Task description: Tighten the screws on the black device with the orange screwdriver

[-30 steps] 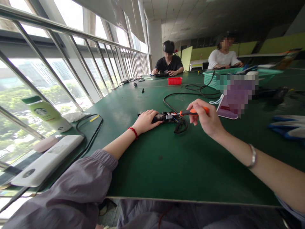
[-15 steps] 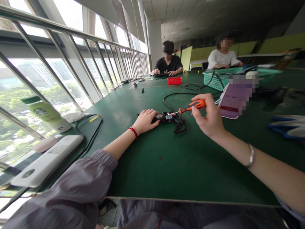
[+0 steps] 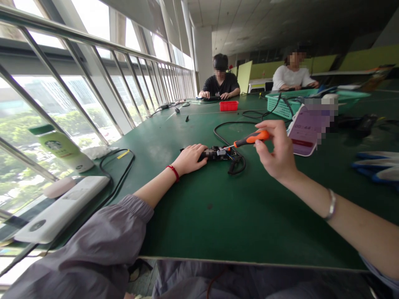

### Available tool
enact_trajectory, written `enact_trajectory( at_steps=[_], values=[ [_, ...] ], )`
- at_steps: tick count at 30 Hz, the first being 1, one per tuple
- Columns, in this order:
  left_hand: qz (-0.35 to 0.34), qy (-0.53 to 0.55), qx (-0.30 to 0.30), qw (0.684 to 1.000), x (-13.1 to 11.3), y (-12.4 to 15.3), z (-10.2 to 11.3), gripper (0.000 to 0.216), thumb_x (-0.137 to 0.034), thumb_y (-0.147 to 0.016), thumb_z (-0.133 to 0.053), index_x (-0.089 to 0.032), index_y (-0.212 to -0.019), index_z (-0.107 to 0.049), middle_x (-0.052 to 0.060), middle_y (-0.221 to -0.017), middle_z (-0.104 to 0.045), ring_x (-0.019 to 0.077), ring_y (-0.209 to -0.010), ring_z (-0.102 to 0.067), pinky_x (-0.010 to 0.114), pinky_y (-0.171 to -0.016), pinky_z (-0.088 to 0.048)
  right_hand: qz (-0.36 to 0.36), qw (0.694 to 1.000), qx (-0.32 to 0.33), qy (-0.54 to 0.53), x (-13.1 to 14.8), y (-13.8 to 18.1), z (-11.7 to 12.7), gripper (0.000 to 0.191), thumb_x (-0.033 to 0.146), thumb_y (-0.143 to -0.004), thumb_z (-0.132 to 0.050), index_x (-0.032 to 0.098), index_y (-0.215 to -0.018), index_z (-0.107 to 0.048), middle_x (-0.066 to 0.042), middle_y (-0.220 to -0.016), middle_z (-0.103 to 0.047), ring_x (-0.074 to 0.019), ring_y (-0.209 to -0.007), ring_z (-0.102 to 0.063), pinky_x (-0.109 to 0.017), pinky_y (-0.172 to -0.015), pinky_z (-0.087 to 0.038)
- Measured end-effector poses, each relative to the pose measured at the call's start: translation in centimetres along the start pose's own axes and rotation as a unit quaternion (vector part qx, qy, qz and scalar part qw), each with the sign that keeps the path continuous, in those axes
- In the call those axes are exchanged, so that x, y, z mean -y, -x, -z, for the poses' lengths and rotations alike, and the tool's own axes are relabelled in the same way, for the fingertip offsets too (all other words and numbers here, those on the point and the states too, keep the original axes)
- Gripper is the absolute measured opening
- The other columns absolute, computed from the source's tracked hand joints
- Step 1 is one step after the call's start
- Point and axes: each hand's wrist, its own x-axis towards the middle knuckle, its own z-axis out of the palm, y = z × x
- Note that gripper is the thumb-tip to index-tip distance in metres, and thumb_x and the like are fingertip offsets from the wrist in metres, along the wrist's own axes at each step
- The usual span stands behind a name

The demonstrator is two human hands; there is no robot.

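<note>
My left hand (image 3: 192, 158) is closed over the left end of a black cylindrical device (image 3: 212, 153) lying on the green table. The device's right part is opened up, with small wires and a grey piece showing, and a black cord (image 3: 240, 168) curls from it. An orange-and-black screwdriver (image 3: 251, 138) is pinched by its handle in the fingers of my right hand (image 3: 276, 149). Its shaft slants down to the left, and the tip is at the device's exposed part. Whether the tip sits in a screw is too small to tell.
A phone (image 3: 307, 133) leans beside a teal basket (image 3: 282, 106) of cables. Blue-and-white gloves (image 3: 377, 166) lie at the right. Left are a green bottle (image 3: 64, 149), a white power bank (image 3: 65, 207) and a cable. A red tray (image 3: 228, 106) stands farther back; two people sit beyond.
My right hand has shifted slightly right, its fingers now farther back on the screwdriver's handle. My left hand and the device have stayed in place.
</note>
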Motion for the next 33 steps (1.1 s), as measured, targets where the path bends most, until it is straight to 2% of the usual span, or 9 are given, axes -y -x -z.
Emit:
enact_trajectory(
  at_steps=[6,8,11,13,19,24,29,31,33],
  values=[
    [-0.004,-0.004,0.003,1.0,0.01,0.13,0.07,0.041,-0.035,-0.086,-0.042,-0.015,-0.12,-0.048,0.01,-0.115,-0.059,0.0248,-0.103,-0.056,0.037,-0.091,-0.043,-0.005,0.999,0.01,0.034,0.56,-0.18,0.23,0.005,0.029,-0.08,-0.055,0.024,-0.082,-0.055,0.001,-0.062,-0.057,-0.0146,-0.052,-0.053,-0.027,-0.05,-0.038],
    [-0.003,-0.004,0.0,1.0,0.01,0.13,-0.02,0.041,-0.036,-0.085,-0.044,-0.015,-0.12,-0.048,0.01,-0.114,-0.059,0.025,-0.102,-0.056,0.037,-0.09,-0.043,0.004,0.999,0.011,0.03,0.66,-0.13,0.2,0.007,0.028,-0.08,-0.055,0.024,-0.086,-0.055,0.0,-0.066,-0.058,-0.0158,-0.057,-0.055,-0.027,-0.052,-0.04],
    [-0.003,-0.001,-0.006,1.0,0.0,0.1,-0.1,0.041,-0.038,-0.085,-0.045,-0.016,-0.118,-0.049,0.009,-0.113,-0.06,0.0249,-0.101,-0.057,0.037,-0.089,-0.044,0.021,1.0,0.006,0.015,0.55,0.02,0.08,0.023,0.023,-0.077,-0.055,0.025,-0.1,-0.052,-0.001,-0.075,-0.061,-0.0186,-0.069,-0.06,-0.029,-0.062,-0.046],
    [-0.002,0.002,-0.008,1.0,-0.02,0.1,-0.1,0.039,-0.039,-0.086,-0.044,-0.017,-0.118,-0.05,0.009,-0.112,-0.06,0.0247,-0.101,-0.057,0.037,-0.089,-0.044,0.027,1.0,0.004,0.011,0.47,0.07,0.06,0.027,0.022,-0.076,-0.055,0.025,-0.103,-0.051,-0.002,-0.079,-0.062,-0.0189,-0.071,-0.061,-0.03,-0.065,-0.046],
    [0.004,0.009,-0.006,1.0,-0.09,0.17,-0.04,0.038,-0.037,-0.087,-0.041,-0.017,-0.118,-0.05,0.01,-0.111,-0.06,0.0247,-0.101,-0.056,0.038,-0.089,-0.043,0.012,0.998,0.036,0.043,0.77,0.0,0.18,0.006,0.028,-0.08,-0.053,0.025,-0.085,-0.054,0.004,-0.055,-0.053,-0.0146,-0.051,-0.052,-0.027,-0.054,-0.04],
    [0.005,-0.002,-0.001,1.0,-0.07,0.12,-0.07,0.039,-0.034,-0.085,-0.041,-0.015,-0.119,-0.049,0.01,-0.113,-0.059,0.0251,-0.102,-0.056,0.038,-0.091,-0.043,0.015,0.999,0.025,0.035,0.9,0.0,0.16,0.014,0.027,-0.079,-0.054,0.025,-0.092,-0.055,0.003,-0.058,-0.057,-0.016,-0.057,-0.057,-0.027,-0.059,-0.043],
    [0.001,0.001,-0.007,1.0,-0.06,0.11,-0.17,0.039,-0.035,-0.085,-0.042,-0.015,-0.119,-0.049,0.01,-0.111,-0.06,0.0247,-0.1,-0.056,0.037,-0.089,-0.043,0.01,0.998,0.035,0.046,0.7,0.0,0.14,0.011,0.034,-0.082,-0.052,0.024,-0.084,-0.056,0.002,-0.059,-0.059,-0.0145,-0.052,-0.055,-0.026,-0.052,-0.04],
    [0.003,0.002,-0.009,1.0,-0.06,0.11,-0.2,0.039,-0.037,-0.086,-0.042,-0.016,-0.118,-0.05,0.01,-0.111,-0.06,0.0245,-0.099,-0.057,0.037,-0.088,-0.043,0.016,0.999,0.028,0.041,0.64,0.04,0.09,0.012,0.032,-0.081,-0.054,0.024,-0.09,-0.056,0.001,-0.063,-0.06,-0.0157,-0.057,-0.057,-0.027,-0.055,-0.042],
    [0.005,0.0,-0.006,1.0,-0.06,0.09,-0.2,0.038,-0.038,-0.086,-0.042,-0.017,-0.117,-0.05,0.009,-0.111,-0.06,0.0243,-0.1,-0.056,0.037,-0.088,-0.043,0.029,0.999,0.018,0.028,0.61,0.11,0.0,0.023,0.027,-0.078,-0.055,0.024,-0.1,-0.053,0.0,-0.071,-0.061,-0.0177,-0.066,-0.061,-0.028,-0.062,-0.046]
  ],
)
